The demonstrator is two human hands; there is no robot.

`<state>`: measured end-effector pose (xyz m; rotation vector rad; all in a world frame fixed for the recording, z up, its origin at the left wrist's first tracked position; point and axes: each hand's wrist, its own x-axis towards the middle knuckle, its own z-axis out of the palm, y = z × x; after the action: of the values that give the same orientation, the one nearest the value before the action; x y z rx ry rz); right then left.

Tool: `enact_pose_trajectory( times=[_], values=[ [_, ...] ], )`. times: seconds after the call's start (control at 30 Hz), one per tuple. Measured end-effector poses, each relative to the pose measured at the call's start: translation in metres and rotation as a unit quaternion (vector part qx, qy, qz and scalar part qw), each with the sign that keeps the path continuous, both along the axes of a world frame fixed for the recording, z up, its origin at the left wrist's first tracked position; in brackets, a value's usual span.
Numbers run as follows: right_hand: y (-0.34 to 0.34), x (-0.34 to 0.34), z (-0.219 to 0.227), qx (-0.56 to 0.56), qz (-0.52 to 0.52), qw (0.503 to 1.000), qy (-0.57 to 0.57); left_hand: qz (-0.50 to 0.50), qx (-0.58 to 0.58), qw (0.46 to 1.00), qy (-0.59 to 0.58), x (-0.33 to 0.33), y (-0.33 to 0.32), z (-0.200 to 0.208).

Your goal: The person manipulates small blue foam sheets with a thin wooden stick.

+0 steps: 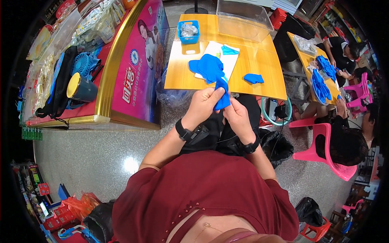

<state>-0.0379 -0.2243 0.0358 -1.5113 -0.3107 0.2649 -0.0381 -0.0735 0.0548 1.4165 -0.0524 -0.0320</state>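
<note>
A blue cloth piece [221, 97] is stretched between my two hands at the near edge of the yellow wooden table [178, 73]. My left hand [204, 103] pinches its upper left side with thumb and fingers. Lower down, my right hand [238, 116] grips the other side. Just beyond them, a heap of blue cloth [207, 66] lies partly over a white printed sheet [232, 60]. A small folded blue cloth [253, 78] rests by itself to the right. What kind of item the cloth makes up, I cannot tell.
At the table's far left stands a blue basket [195, 39] holding clear plastic. A clear bin [245, 24] is at the back right. Left is a pink-sided counter [135, 77]. Rightward, two people sit by another table [302, 48] with blue cloth and a pink chair [324, 139].
</note>
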Motion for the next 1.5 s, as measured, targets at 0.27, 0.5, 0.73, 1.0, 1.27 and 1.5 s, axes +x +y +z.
enact_pose_trajectory(
  times=[0.27, 0.5, 0.73, 1.0, 1.27, 1.5],
  values=[
    [-0.002, -0.008, 0.013, 0.14, 0.045, 0.971, 0.19, 0.086, 0.015, 0.995, -0.056, -0.003, -0.002, -0.012],
    [-0.006, -0.007, 0.005, 0.024, 0.003, 0.998, 0.049, 0.12, -0.044, 0.99, -0.06, 0.005, 0.001, 0.009],
    [-0.006, -0.01, -0.001, 0.081, 0.009, 0.992, 0.101, 0.111, -0.021, 0.991, -0.068, 0.009, -0.005, -0.004],
    [-0.002, -0.012, 0.003, 0.135, 0.008, 0.982, 0.135, 0.1, -0.023, 0.994, -0.048, 0.003, -0.014, -0.005],
    [-0.006, -0.012, 0.004, 0.112, 0.022, 0.985, 0.131, 0.111, -0.038, 0.991, -0.066, 0.001, -0.018, -0.005],
    [-0.004, -0.018, 0.003, 0.191, 0.013, 0.969, 0.154, 0.095, -0.049, 0.991, -0.086, 0.001, -0.023, -0.015]
  ],
)
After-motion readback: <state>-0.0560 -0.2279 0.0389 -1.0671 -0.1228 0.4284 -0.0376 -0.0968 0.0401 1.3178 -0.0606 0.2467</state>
